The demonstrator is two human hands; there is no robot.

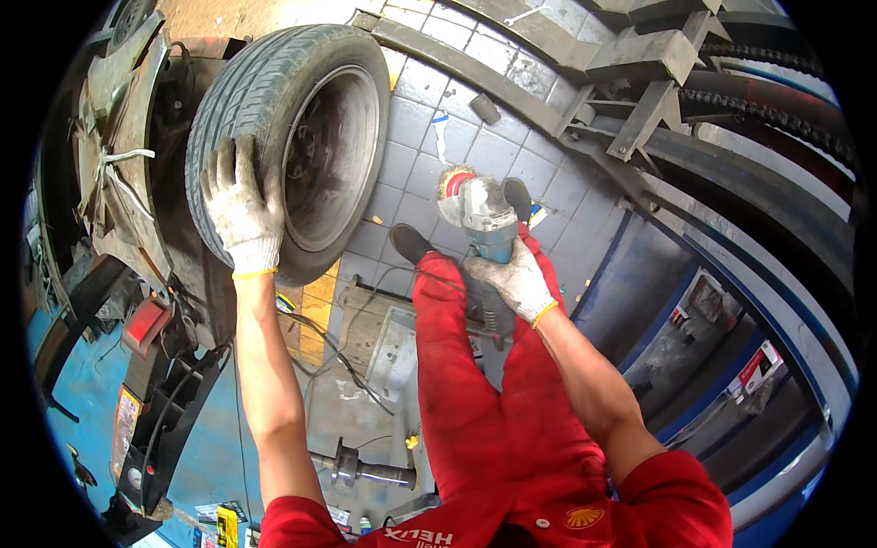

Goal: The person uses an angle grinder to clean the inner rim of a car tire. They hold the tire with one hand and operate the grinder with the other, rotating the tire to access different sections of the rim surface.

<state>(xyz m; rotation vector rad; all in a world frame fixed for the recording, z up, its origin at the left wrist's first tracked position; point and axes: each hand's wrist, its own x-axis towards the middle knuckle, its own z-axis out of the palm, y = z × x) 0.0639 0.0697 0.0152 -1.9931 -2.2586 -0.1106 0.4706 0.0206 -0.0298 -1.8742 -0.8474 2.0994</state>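
Observation:
A car wheel [274,146] with a black tyre and a dusty, bare-looking rim stands upright at the left. My left hand [243,203], in a dirty white work glove, lies against its tread and sidewall with the fingers stretched out. In front of my legs, my right hand [519,281], gloved the same way, is closed round the body of an angle grinder [491,217]. The grinder has a grey head and a blue-green casing. On its head sits a red disc with brass-coloured bristles [454,183], apart from the wheel.
Left of the wheel stands a metal machine [123,173] with a foot-like red part. A cable [343,352] runs across the floor by my legs. Steel beams [639,119] and an open shelf [722,347] line the right. A wrench [527,15] lies at the top.

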